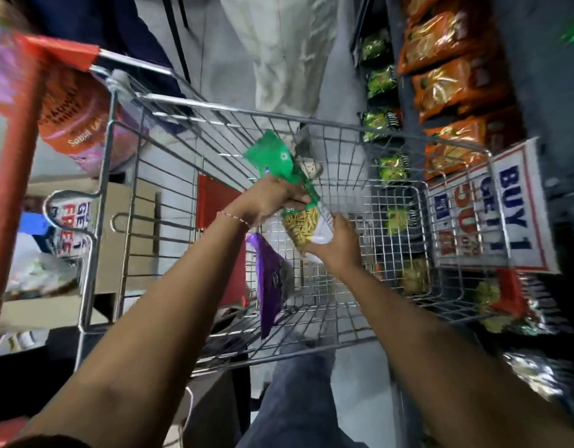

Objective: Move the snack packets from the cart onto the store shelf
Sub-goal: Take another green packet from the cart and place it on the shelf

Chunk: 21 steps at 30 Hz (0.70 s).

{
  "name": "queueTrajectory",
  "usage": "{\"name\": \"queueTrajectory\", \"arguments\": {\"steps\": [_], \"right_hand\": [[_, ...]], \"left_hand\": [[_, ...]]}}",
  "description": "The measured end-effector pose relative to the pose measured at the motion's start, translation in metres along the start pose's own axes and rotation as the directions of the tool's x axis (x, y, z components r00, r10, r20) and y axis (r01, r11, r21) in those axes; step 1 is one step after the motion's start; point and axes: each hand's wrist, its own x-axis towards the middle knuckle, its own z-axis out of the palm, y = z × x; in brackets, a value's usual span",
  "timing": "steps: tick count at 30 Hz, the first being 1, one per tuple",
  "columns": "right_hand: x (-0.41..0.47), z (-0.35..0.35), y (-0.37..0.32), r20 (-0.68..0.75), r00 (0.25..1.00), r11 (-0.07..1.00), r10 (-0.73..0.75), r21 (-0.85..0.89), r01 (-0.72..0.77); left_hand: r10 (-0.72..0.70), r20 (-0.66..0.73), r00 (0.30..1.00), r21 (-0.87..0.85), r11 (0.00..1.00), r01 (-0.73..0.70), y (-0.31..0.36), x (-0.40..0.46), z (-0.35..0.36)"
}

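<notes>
I look down into a wire shopping cart (311,124). My left hand (272,198) grips the middle of a green snack packet (272,160) with a clear window of yellow sticks, held above the cart's basket. My right hand (340,240) holds the lower end of the same packet. A purple packet (269,282) hangs below my left wrist inside the cart; what holds it is unclear. The store shelf (453,92) on the right carries orange and green packets.
A "BUY 1 GET 1" sign (505,205) hangs on the shelf edge beside the cart. A person in white trousers (279,59) stands beyond the cart. A red rack post (17,176) with packets and cardboard boxes (130,221) are on the left.
</notes>
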Motion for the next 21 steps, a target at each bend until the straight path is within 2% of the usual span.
{"name": "queueTrajectory", "arguments": {"steps": [1,3,5,7,8,10,11,13,15,17,21], "right_hand": [[-0.009,-0.01,-0.002,-0.012,0.999,0.997,0.032,0.076,-0.031],[-0.025,-0.024,-0.006,0.02,0.996,0.97,0.083,0.228,-0.085],[-0.046,-0.047,-0.01,0.073,0.991,0.925,0.109,0.359,-0.128],[-0.067,-0.073,-0.009,0.128,0.984,0.872,0.124,0.459,-0.17],[-0.08,-0.089,-0.008,0.154,0.981,0.845,0.119,0.504,-0.182],[-0.103,-0.114,-0.009,0.241,0.964,0.787,0.109,0.571,-0.232],[-0.115,-0.13,-0.01,0.249,0.962,0.764,0.113,0.597,-0.244],[-0.14,-0.159,-0.011,0.242,0.966,0.7,0.086,0.675,-0.232],[-0.165,-0.189,-0.014,0.189,0.981,0.648,0.051,0.741,-0.177],[-0.193,-0.223,-0.02,0.118,0.993,0.65,-0.004,0.755,-0.087],[-0.261,-0.296,-0.04,-0.131,0.983,0.655,-0.132,0.733,0.185]], "left_hand": [[0.051,-0.015,0.999,-0.075,0.996,-0.052,0.001,-0.006,0.004],[0.134,-0.179,0.975,-0.174,0.971,-0.165,-0.004,-0.015,0.008],[0.228,-0.326,0.918,-0.168,0.941,-0.293,-0.009,-0.033,0.017],[0.233,-0.324,0.917,-0.217,0.925,-0.312,-0.015,-0.059,0.03],[0.203,-0.241,0.949,-0.254,0.93,-0.264,-0.02,-0.074,0.036],[0.125,0.036,0.991,-0.309,0.945,-0.108,-0.026,-0.098,0.046],[0.143,0.186,0.972,-0.321,0.944,-0.077,-0.023,-0.111,0.054],[0.216,0.357,0.909,-0.347,0.934,-0.085,-0.011,-0.137,0.074],[0.301,0.411,0.861,-0.36,0.921,-0.15,0.014,-0.168,0.094],[0.388,0.421,0.82,-0.337,0.906,-0.255,0.044,-0.199,0.115],[0.559,0.472,0.682,-0.307,0.829,-0.467,0.092,-0.259,0.156]]}}
